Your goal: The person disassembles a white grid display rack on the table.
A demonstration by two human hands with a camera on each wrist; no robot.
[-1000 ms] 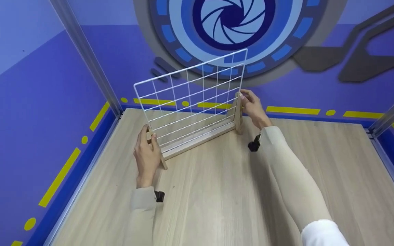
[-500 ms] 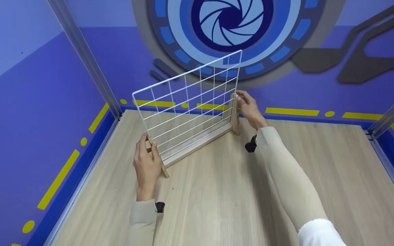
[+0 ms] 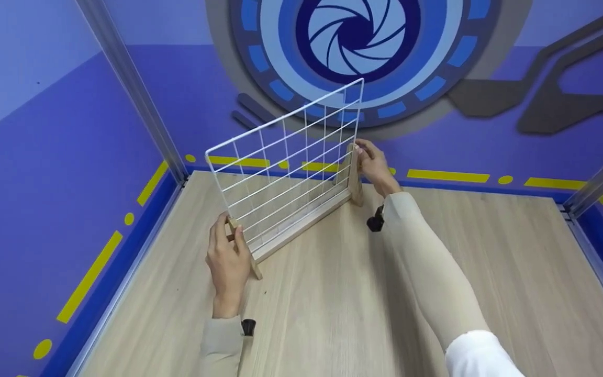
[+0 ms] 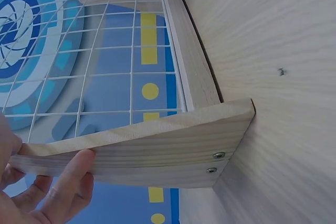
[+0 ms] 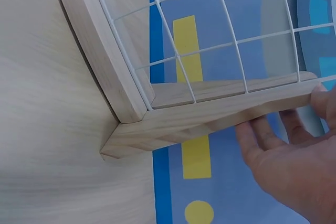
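Note:
A white wire grid panel [image 3: 291, 152] stands upright in a wooden stand, whose long crossbar [image 3: 301, 225] runs along the panel's foot. My left hand [image 3: 227, 267] grips the near wooden end piece [image 4: 157, 145] by its upper part, thumb on one side and fingers on the other. Two screw heads [image 4: 215, 162] show low on that piece in the left wrist view. At the far end, my right hand [image 3: 376, 166] holds the top of the other wooden end piece [image 5: 210, 119], with the thumb near the grid's edge. The stand sits on the wooden tabletop, slanted across it.
The wood-grain tabletop [image 3: 333, 324] reaches to blue printed walls [image 3: 45, 209] at the back and sides. Metal corner posts [image 3: 134, 89] rise at the back left and back right. The stand's far end is close to the back wall.
The stand has turned: its near left end has come towards me with my left hand, and its far end has shifted slightly left with my right hand. Both hands keep their hold.

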